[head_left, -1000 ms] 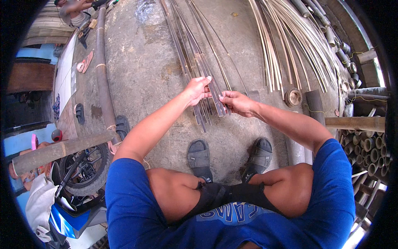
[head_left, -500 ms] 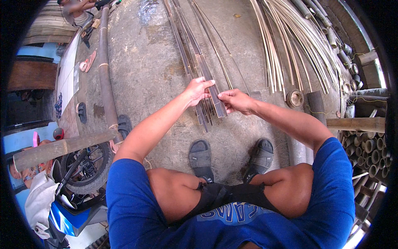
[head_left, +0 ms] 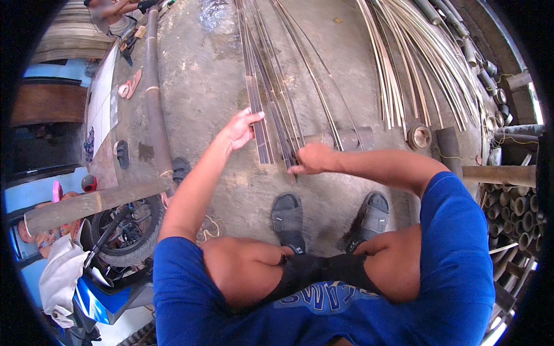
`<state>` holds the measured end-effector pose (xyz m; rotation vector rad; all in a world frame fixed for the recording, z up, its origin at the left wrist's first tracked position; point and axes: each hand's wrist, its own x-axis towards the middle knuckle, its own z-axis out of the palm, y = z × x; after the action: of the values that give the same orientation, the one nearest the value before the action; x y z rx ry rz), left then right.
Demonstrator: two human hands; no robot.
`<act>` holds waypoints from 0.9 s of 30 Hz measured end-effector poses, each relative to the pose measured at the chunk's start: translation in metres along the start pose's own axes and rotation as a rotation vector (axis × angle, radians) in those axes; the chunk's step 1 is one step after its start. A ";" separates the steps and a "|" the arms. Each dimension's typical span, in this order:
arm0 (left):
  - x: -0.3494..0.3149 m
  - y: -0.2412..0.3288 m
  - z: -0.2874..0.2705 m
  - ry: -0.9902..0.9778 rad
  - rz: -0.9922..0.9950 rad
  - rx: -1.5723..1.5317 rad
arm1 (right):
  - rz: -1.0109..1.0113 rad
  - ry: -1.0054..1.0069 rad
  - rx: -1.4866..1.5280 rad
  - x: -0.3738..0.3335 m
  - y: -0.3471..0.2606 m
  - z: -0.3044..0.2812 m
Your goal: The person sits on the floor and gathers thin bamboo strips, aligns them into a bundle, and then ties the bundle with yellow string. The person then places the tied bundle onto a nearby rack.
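My left hand (head_left: 241, 130) grips a flat bundle of dark bamboo strips (head_left: 262, 141), thumb across the top, near their close ends. More dark bamboo strips (head_left: 279, 112) fan out on the right of that bundle and run away over the floor. At their near ends is my right hand (head_left: 314, 158), its fingers closed in a pinch around the end of a strip; the fingertips are partly blurred. A short dark bamboo pole (head_left: 351, 138) lies crosswise beneath the loose strips, partly hidden by my right hand.
Pale bamboo strips (head_left: 424, 63) spread at the far right, near a round bamboo piece (head_left: 419, 136). Stacked bamboo tubes (head_left: 513, 210) fill the right side. A long bamboo pole (head_left: 154, 98) lies left, with a motorcycle (head_left: 115, 248) nearer. Another person (head_left: 118, 17) sits far left.
My left hand has moved left with the bundle, away from the other strips. My right hand has let go of the bundle and come down to the loose strips' near ends.
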<state>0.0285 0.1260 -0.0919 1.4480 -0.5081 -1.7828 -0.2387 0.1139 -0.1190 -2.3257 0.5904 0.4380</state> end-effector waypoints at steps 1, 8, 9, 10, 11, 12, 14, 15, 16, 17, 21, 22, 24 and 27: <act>-0.002 0.001 0.004 -0.001 -0.009 0.006 | -0.001 0.008 -0.043 -0.002 -0.004 0.001; 0.013 -0.004 0.004 0.033 -0.005 -0.030 | 0.083 0.063 -0.091 0.000 -0.014 0.023; 0.014 0.002 0.004 0.041 0.005 -0.031 | 0.114 0.092 -0.061 0.001 -0.015 0.025; 0.015 0.007 0.003 0.064 0.016 0.004 | 0.057 0.086 -0.009 0.001 -0.013 0.025; 0.016 0.014 0.001 0.069 0.016 0.011 | 0.053 0.116 0.025 0.000 -0.011 0.026; 0.014 0.021 0.002 0.075 0.010 0.018 | 0.050 0.142 0.063 0.001 -0.010 0.030; 0.019 0.034 0.011 0.069 0.006 0.046 | 0.073 0.183 0.160 0.003 0.003 0.041; 0.019 0.037 0.006 0.082 0.009 0.056 | 0.032 0.256 0.230 0.001 0.004 0.042; 0.019 0.039 0.002 0.092 0.013 0.067 | -0.009 0.329 0.299 -0.001 0.006 0.043; 0.020 0.041 -0.002 0.094 0.004 0.077 | -0.049 0.402 0.367 -0.001 0.007 0.044; 0.014 0.032 -0.036 0.122 -0.031 0.084 | 0.244 0.198 1.023 -0.023 -0.031 -0.026; 0.016 0.032 -0.036 0.103 -0.031 0.084 | 0.251 0.236 1.106 -0.021 -0.028 -0.035; 0.026 0.029 -0.030 0.106 -0.035 0.098 | 0.104 0.444 1.040 -0.013 -0.020 -0.056; 0.031 0.022 -0.017 0.175 -0.045 0.134 | -0.132 0.621 1.035 -0.017 -0.040 -0.106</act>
<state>0.0494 0.0915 -0.1008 1.7026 -0.5159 -1.6632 -0.2168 0.0718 -0.0141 -1.4275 0.7086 -0.5752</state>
